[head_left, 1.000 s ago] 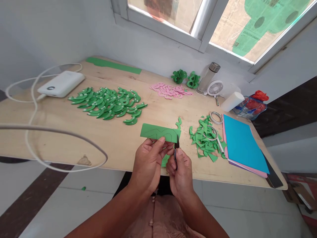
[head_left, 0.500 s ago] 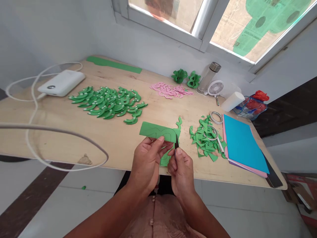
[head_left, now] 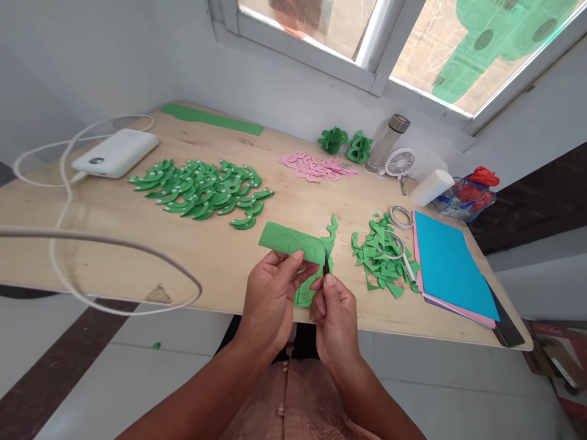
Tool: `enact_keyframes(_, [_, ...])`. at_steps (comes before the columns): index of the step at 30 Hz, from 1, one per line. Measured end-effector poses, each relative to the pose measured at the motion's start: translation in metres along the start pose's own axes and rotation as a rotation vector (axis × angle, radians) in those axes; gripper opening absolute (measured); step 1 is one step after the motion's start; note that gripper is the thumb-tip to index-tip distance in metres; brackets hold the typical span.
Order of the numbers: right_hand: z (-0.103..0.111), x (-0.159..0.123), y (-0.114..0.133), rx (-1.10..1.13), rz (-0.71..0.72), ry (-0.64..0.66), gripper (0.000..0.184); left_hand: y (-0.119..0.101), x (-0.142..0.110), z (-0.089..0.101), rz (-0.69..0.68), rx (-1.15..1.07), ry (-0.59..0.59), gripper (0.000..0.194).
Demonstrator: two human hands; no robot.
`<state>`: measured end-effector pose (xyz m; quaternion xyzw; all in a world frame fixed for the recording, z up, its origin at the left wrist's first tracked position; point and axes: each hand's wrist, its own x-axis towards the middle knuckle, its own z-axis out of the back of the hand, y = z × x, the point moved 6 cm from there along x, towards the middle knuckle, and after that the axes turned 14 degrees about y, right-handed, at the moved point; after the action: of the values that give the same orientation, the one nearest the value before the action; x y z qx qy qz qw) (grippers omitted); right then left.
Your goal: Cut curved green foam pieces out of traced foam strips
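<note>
My left hand (head_left: 275, 287) pinches a strip of green paper (head_left: 288, 237) between thumb and fingers, raised over the table's front part. A curvy drawn outline runs along the strip. Closed around a pair of scissors (head_left: 326, 263), my right hand (head_left: 337, 311) has the dark blades at the strip's right end, along the drawn curve. The scissors' handles are hidden in my fingers. Below the hands lies another green paper piece (head_left: 304, 296) with drawn lines. A wavy green offcut (head_left: 331, 229) rests just beyond the blades.
Curved green cutouts (head_left: 202, 189) lie piled on the left, pink cutouts (head_left: 316, 166) at the back. To the right are green scraps (head_left: 383, 260) under a magnifying glass (head_left: 407, 266), a tape roll (head_left: 401, 217) and blue paper (head_left: 452, 263). A white cable (head_left: 137, 244) loops from a power bank (head_left: 117, 153).
The green strip has tilted slightly, its left end a little higher. The scissor blades have shifted slightly left along the drawn curve. Both hands keep their grips.
</note>
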<state>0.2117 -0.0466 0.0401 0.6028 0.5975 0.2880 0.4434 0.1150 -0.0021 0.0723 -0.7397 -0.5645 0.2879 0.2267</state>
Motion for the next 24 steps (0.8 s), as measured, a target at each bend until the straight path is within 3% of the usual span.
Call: enact_keyframes(24, [-0.0028,-0.0003,0.0003,0.041,0.049,0.038,0.038,0.0018,-0.0027,-0.0003,0.017,0.031,-0.018,0.02])
